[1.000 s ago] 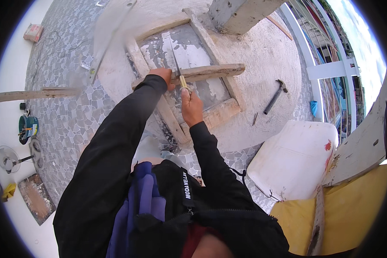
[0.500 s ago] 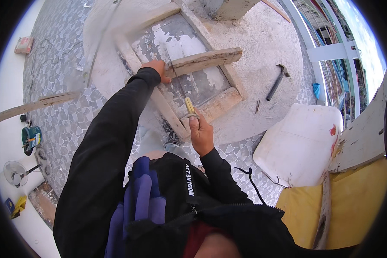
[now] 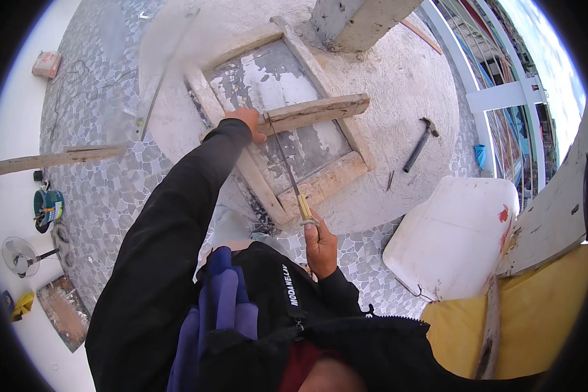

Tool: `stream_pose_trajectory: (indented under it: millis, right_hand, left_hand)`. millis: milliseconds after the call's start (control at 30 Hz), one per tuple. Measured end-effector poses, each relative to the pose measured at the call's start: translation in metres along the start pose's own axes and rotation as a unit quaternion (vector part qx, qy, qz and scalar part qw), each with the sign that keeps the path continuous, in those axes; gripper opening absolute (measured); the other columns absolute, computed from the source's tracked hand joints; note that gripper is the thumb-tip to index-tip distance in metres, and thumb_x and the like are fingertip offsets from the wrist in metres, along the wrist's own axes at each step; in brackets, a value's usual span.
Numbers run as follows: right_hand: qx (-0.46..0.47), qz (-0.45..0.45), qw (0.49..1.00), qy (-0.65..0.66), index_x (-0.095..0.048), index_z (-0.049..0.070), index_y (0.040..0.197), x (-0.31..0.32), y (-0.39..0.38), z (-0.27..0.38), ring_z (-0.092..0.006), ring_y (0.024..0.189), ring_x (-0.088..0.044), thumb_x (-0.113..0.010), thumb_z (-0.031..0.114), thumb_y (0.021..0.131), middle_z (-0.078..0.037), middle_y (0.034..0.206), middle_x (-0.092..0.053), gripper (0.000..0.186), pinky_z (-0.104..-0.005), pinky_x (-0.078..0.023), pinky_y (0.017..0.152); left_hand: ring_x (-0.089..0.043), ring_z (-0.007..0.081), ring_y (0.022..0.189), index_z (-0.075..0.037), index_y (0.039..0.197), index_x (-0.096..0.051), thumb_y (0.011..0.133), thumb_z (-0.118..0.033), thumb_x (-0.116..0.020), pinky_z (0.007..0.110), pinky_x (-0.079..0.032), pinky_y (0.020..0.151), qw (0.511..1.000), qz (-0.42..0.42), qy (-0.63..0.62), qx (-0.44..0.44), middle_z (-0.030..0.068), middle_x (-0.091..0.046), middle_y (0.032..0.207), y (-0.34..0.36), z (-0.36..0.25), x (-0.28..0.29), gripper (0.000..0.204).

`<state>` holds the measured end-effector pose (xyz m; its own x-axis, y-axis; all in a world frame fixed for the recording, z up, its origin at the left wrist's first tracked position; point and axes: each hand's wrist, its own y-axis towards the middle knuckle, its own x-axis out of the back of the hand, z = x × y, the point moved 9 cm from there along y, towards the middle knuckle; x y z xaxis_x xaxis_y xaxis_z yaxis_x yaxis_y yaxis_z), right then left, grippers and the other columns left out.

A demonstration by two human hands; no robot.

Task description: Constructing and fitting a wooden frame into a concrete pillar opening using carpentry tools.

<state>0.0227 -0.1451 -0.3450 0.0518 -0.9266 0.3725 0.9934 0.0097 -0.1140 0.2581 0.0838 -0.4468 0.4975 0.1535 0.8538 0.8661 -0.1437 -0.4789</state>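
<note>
My right hand (image 3: 321, 247) is closed around the pale yellow handle of a handsaw (image 3: 286, 158), whose long thin blade points away from me. Near its tip, the blade crosses the left end of a weathered wood plank (image 3: 317, 112). My left hand (image 3: 248, 122) grips that end of the plank, just left of the blade. The plank lies slantwise over a rectangular wooden frame (image 3: 323, 178) with a grey panel of peeling paint inside it. My left fingers are partly hidden by the hand itself.
The frame lies on a round, rough white surface (image 3: 398, 85). To its right are a claw hammer (image 3: 419, 145) and a few nails (image 3: 390, 180). A thick post (image 3: 359, 23) stands at the far side. A white panel (image 3: 454, 238) leans at the right. A fan (image 3: 21, 256) stands far left.
My right hand has drawn the saw back toward my body, so more of the blade shows on the near side of the plank. The left hand keeps its grip; the view has shifted slightly.
</note>
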Motion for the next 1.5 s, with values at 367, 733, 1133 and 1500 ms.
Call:
stream_pose_trajectory:
  millis: [367,733,1133,1500]
  right_hand:
    - [0.059,-0.031,0.998,0.001,-0.063,0.004,0.114,-0.062,0.18,0.019,-0.0346,0.083,-0.066,-0.055,0.033,0.096,-0.021,0.09,-0.067,0.035,-0.0386,-0.05,0.073]
    - [0.026,-0.174,0.984,-0.032,-0.06,0.006,0.127,-0.005,0.092,-0.054,-0.0157,0.074,-0.064,-0.057,0.03,0.092,-0.014,0.078,-0.066,0.043,-0.0299,-0.05,0.071]
    - [-0.038,-0.216,0.97,-0.101,-0.069,0.001,0.105,0.001,0.104,-0.085,-0.0272,0.07,-0.067,-0.059,0.038,0.087,-0.019,0.075,-0.067,0.042,-0.0359,-0.051,0.067]
    - [0.009,-0.219,0.972,-0.081,-0.065,0.01,0.119,-0.016,0.1,-0.069,-0.0291,0.078,-0.07,-0.06,0.038,0.087,-0.019,0.081,-0.069,0.043,-0.0349,-0.052,0.071]
  left_hand:
    - [-0.068,0.0337,0.091,-0.007,0.105,-0.064,0.072,-0.047,-0.071,0.043,-0.054,0.079,0.994,-0.106,-0.014,-0.033,0.0176,-0.07,0.095,-0.005,-0.024,0.021,0.052]
    - [-0.064,0.0357,0.098,-0.004,0.109,-0.058,0.076,-0.038,-0.076,0.043,-0.051,0.086,0.987,-0.112,-0.098,-0.066,0.0158,-0.069,0.096,-0.02,-0.024,0.012,0.051]
    - [-0.053,0.0217,0.065,0.005,0.112,-0.065,0.086,-0.023,-0.074,0.033,-0.039,0.062,0.4,0.415,-0.278,-0.768,0.0059,-0.058,0.072,-0.327,-0.025,0.224,0.039]
    - [-0.061,0.0217,0.064,0.0,0.097,-0.05,0.089,-0.014,-0.07,0.044,-0.051,0.073,0.212,-0.126,-0.785,-0.569,0.0109,-0.06,0.077,-0.388,-0.037,0.35,0.025]
